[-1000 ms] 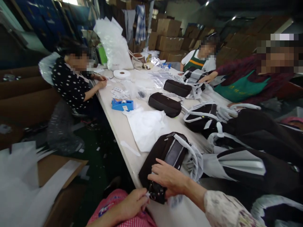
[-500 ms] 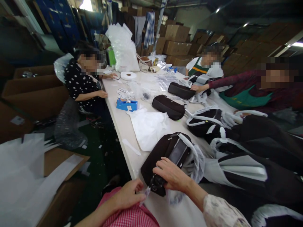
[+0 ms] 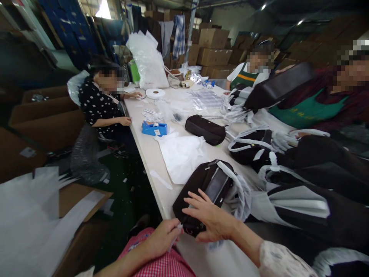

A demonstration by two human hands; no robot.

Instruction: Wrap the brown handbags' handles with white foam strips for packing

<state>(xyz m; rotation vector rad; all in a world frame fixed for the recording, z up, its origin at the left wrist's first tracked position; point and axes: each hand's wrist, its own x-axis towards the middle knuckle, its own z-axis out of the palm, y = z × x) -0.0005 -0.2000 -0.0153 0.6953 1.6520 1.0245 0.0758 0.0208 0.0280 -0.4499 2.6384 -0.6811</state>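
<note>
While left hand (image 3: 162, 237) pinches plastic (image 3: 180, 227), right hand (image 3: 212, 218) splayed.

Bag (image 3: 196, 179) on table (image 3: 150, 158) near its left edge, sheet (image 3: 181, 156) behind, tape dispenser (image 3: 154, 129) beyond; cardboard boxes (image 3: 213, 57) farthest

The brownish-black zipped fabric bag (image 3: 198, 177) has a smooth grey panel (image 3: 218, 188) and whitish-grey wrapped straps (image 3: 242, 194). The small plastic scrap (image 3: 179, 227) in the left hand (image 3: 164, 237) seems whitish, though too blurred to be sure. The boxy plastic tape dispenser (image 3: 154, 129) is bright blue, the table (image 3: 150, 154) off-white. The wearer's cloth garment (image 3: 165, 265) is checked red and white. One co-worker's black shirt (image 3: 95, 102) bears white polka dots; another's green cloth apron (image 3: 239, 81) has an orange stripe (image 3: 245, 77).
</note>
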